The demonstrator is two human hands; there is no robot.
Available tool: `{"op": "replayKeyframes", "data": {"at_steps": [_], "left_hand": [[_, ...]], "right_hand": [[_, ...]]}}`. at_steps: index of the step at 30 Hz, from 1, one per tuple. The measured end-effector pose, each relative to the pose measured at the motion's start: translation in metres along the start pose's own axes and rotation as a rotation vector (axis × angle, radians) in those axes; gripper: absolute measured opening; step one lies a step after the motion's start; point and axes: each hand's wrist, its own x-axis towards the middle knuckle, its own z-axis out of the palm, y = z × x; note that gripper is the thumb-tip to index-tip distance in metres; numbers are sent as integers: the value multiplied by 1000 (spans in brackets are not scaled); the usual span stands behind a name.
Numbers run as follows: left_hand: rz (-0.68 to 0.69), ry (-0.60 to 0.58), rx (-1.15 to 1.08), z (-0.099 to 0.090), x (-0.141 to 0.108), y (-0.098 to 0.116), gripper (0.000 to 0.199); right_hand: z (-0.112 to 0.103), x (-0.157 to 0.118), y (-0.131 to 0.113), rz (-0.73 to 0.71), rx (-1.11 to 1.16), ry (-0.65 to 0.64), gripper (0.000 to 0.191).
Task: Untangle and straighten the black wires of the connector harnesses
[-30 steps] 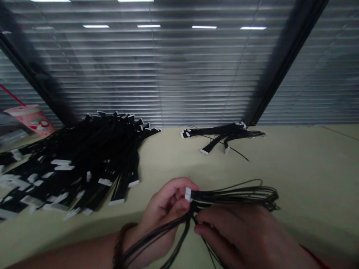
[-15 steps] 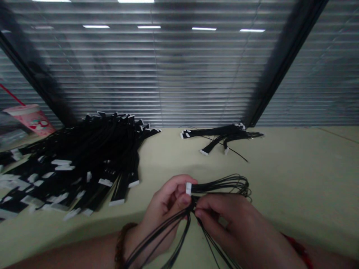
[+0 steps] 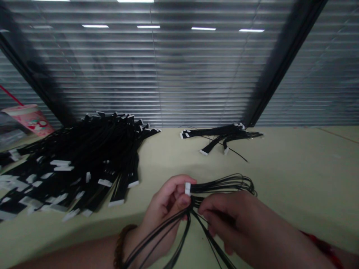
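Observation:
My left hand is closed on a wire harness, pinching it near its white connector. From that connector a bundle of thin black wires runs right and loops back. More black wires fan out below the thumb toward the bottom of the view. My right hand is closed just right of the left thumb, its thumb and forefinger pinched on black wires of the same harness. The exact wires between those fingertips are partly hidden.
A large pile of black cables with white connectors lies at the left. A smaller group of such cables lies at the back, right of centre. A pink cup with a red straw stands far left. Window blinds rise behind the table.
My right hand has moved slightly right, away from the left thumb, and the looped wires reach a little farther right. My left hand stays nearly still with the connector.

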Motion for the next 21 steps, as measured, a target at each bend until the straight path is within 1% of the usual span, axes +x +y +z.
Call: {"op": "replayKeyframes", "data": {"at_steps": [3,4,6,10,13,16,19,21], "left_hand": [[-9,5,-24,1,0,0,11],[-6,0,-32,1,0,0,10],[-6,-15,-40,2,1,0,10],[-4,-17,-17,2,1,0,11],[-9,-4,17,2,1,1,15],[-34,-14,11,3,1,2,17],[-60,-4,-8,2,2,-1,18],[-87,12,10,1,3,-3,17]], "right_hand": [[-1,4,-2,-36,79,-57,23],[0,5,-2,-52,95,-57,23],[3,5,-2,-61,76,-22,21],[11,1,-1,-28,-39,98,17],[16,1,1,-13,-38,152,14],[20,2,3,-8,-26,168,13],[15,3,1,-23,-108,195,13],[3,1,-1,-58,-81,186,16]]}}
